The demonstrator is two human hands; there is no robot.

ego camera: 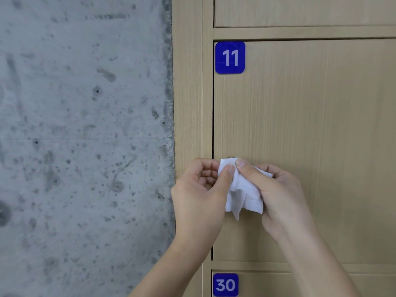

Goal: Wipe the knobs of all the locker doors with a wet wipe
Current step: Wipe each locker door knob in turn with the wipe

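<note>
A white wet wipe (243,190) is held bunched between both hands, right against the lower left part of a locker door (310,136). Its top corner is pinched between the thumb of the left hand (200,196) and the thumb of the right hand (280,196), while its loose end is left hanging below the thumbs. Just above the pinched corner, a small dark bit of what may be the knob (231,157) is glimpsed; the rest is hidden behind the wipe and cannot be made out.

Well above the hands, a blue tag (230,57) reading "11" in white is fixed at the door's top left corner. Below the wrists, a second blue tag (225,284) reading "30" is seen on the next door (321,284) down.

The left hand's fingers are curled in toward the palm, with the thumb laid on the wipe. The right hand's fingers are curled behind the wipe, its thumb pointing up and to the left. Both forearms are brought in from the bottom edge, angled toward each other.

Left of the left hand, a rough grey concrete wall (85,136) is met by the locker's wooden frame (187,93).
</note>
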